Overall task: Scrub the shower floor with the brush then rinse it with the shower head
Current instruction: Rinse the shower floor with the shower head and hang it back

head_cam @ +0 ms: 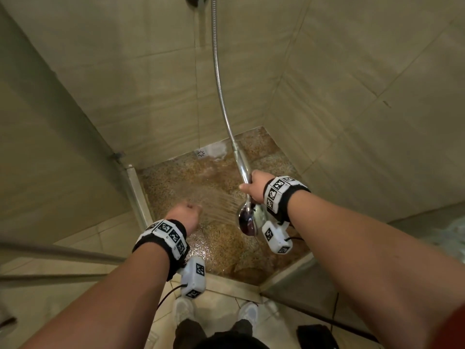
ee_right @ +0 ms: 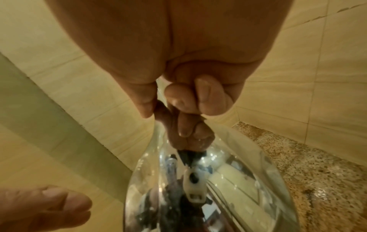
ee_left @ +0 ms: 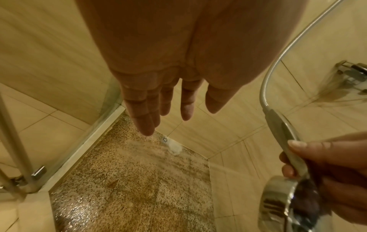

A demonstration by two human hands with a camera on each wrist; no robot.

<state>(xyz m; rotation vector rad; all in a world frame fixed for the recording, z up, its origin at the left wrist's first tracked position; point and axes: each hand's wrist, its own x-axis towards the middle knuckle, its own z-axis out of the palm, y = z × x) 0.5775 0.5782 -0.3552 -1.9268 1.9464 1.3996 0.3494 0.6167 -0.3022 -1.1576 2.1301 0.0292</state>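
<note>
- The right hand (head_cam: 255, 185) is held out over the shower floor (head_cam: 226, 238), its fingers (ee_right: 179, 100) curled round the chrome handle of the shower head (head_cam: 247, 220); the thumb is laid along the handle.
- The shower head is carried with its round face low and turned toward the left hand (head_cam: 187, 214), and thin jets of water (head_cam: 214, 200) are thrown from it across the floor toward that hand.
- The left hand is held beside the spray, on the far side from the shower head, with nothing in it; from the left wrist view its fingers (ee_left: 147, 113) are seen nearly straight and pointing down, close together.
- A ribbed metal hose (head_cam: 217, 71) is run from the handle up the tiled wall (head_cam: 125, 84) behind the shower head.
- The floor is speckled brown stone, wet and glistening; a small round drain (head_cam: 200, 153) is set in the corner beyond the shower head, with a patch of white foam (head_cam: 217, 149) just beside it.
- A metal door frame (head_cam: 137, 192) is seen past the left hand, away from the shower head.
- The shower head is mirror-bright chrome, blurred reflections showing on its back.
</note>
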